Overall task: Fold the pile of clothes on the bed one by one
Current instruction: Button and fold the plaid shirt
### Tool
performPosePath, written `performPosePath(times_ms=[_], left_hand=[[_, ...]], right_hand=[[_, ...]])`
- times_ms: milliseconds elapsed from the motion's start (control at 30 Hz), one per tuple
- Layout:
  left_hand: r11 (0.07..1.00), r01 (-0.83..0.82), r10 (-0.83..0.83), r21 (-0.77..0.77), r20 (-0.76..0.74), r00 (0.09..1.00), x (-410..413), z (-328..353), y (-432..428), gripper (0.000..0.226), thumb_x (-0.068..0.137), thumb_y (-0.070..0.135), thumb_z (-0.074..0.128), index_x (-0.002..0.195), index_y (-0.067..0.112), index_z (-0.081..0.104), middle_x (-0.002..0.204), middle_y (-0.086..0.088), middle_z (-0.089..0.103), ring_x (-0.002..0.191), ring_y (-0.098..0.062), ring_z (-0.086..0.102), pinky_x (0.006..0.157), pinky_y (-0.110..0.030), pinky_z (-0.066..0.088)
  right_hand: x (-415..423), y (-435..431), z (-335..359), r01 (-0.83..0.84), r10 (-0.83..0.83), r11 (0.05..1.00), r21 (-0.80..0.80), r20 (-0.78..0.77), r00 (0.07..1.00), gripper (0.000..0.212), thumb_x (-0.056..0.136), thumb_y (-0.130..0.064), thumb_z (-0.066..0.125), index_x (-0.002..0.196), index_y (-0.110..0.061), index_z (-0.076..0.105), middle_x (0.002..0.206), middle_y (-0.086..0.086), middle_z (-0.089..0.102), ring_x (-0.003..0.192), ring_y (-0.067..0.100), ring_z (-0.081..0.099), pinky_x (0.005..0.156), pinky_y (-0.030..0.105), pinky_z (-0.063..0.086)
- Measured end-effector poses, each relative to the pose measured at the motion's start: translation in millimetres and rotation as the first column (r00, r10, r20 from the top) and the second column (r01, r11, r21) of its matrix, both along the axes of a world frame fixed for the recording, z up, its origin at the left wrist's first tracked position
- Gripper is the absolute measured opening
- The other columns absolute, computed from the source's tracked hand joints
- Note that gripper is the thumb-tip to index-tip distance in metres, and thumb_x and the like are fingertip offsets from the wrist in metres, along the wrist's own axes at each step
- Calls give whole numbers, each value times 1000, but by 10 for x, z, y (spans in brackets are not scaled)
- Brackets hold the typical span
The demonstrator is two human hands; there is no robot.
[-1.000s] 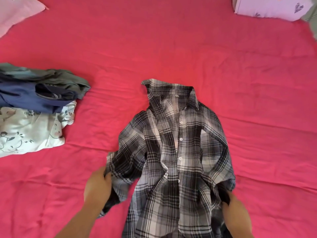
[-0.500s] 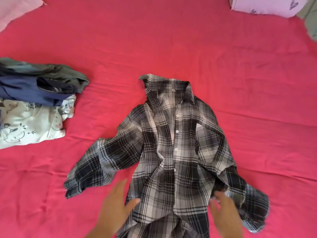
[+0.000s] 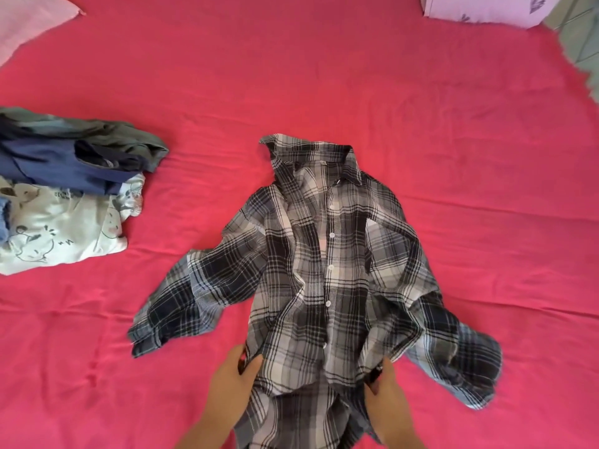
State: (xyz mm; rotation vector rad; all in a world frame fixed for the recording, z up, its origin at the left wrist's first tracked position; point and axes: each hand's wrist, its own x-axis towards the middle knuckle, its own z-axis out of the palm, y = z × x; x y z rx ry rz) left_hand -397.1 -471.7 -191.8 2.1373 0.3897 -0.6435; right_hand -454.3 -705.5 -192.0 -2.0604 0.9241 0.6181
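A black, grey and white plaid shirt (image 3: 327,273) lies front up on the red bed sheet (image 3: 324,76), collar away from me, buttons down the middle, both sleeves spread outward. My left hand (image 3: 231,382) pinches the shirt's left side edge near the hem. My right hand (image 3: 385,392) grips the right side edge at about the same height. The fabric between them is bunched and wrinkled. The hem runs out of view at the bottom.
A pile of clothes (image 3: 64,189) sits at the left: a grey-green garment, a navy one, and a white printed one underneath. A pink pillow (image 3: 29,21) is at the top left corner, a lilac pillow (image 3: 486,8) at the top right. The bed's edge shows at far right.
The sleeves that my hands held a second ago now lie spread outward on the sheet. Both hands have moved inward onto the shirt's side edges near the hem.
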Motion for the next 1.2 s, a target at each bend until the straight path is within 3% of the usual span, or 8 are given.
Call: performPosePath(times_ms=[100,233,433,567,733,800,967,1200], left_hand=[[997,-75,75,5,-30,997,-14,44,115,46,92,29,54,135,15,45,118,-2,61,110,-23,56,95,-33,41],[989,-145,145,-8,-13,989,-60,119,357,44,92,31,54,132,17,48,91,7,58,77,-13,56,72,-29,45],[997,-56,58,45,-37,998,-183,161,543,51,88,31,61,133,14,46,123,-8,59,114,-28,54,96,-38,40],[954,187,-199,235,28,980,-272,30,577,87,76,49,67,145,13,28,142,-8,41,131,-26,38,107,-41,35],[672,567,-705,477,179,686,-340,-51,370,95,57,71,64,134,19,43,132,-6,55,116,-26,57,90,-41,48],[580,627,-792,519,178,585,-340,-95,216,87,61,76,46,131,24,44,129,-4,57,111,-26,61,87,-40,48],[455,697,-871,555,112,479,-224,-448,-55,81,75,73,31,144,29,27,141,-6,43,127,-29,35,109,-46,8],[498,644,-843,581,152,515,-129,-1066,-123,69,86,70,19,145,36,21,145,-3,41,132,-25,31,110,-44,6]], right_hand=[[-87,-32,119,36,-28,995,-90,84,996,52,93,-7,47,141,-19,34,73,-2,59,66,18,54,63,30,40],[-291,-184,359,74,-45,966,-249,124,991,40,94,-8,44,132,-20,51,116,12,64,99,30,62,86,34,43],[-569,-361,337,182,-187,935,-303,14,982,32,94,-12,45,123,-13,57,117,20,62,105,34,59,81,35,39],[-627,-252,235,200,-195,884,-424,56,979,41,90,-17,56,130,-8,53,113,28,57,110,40,52,92,45,40],[-581,52,166,-164,301,822,-545,172,938,37,86,-22,61,122,-19,57,105,15,63,92,34,60,77,45,51],[-548,148,104,-286,459,744,-604,151,875,35,91,-43,43,120,-27,51,102,8,65,88,29,64,70,42,55],[-229,207,-134,-460,639,579,-673,24,769,53,93,-58,10,129,-38,43,130,7,57,122,28,42,94,50,45],[-17,35,-829,-484,658,534,-694,-19,753,56,93,-58,6,141,-42,30,139,6,49,127,28,36,99,49,39]])
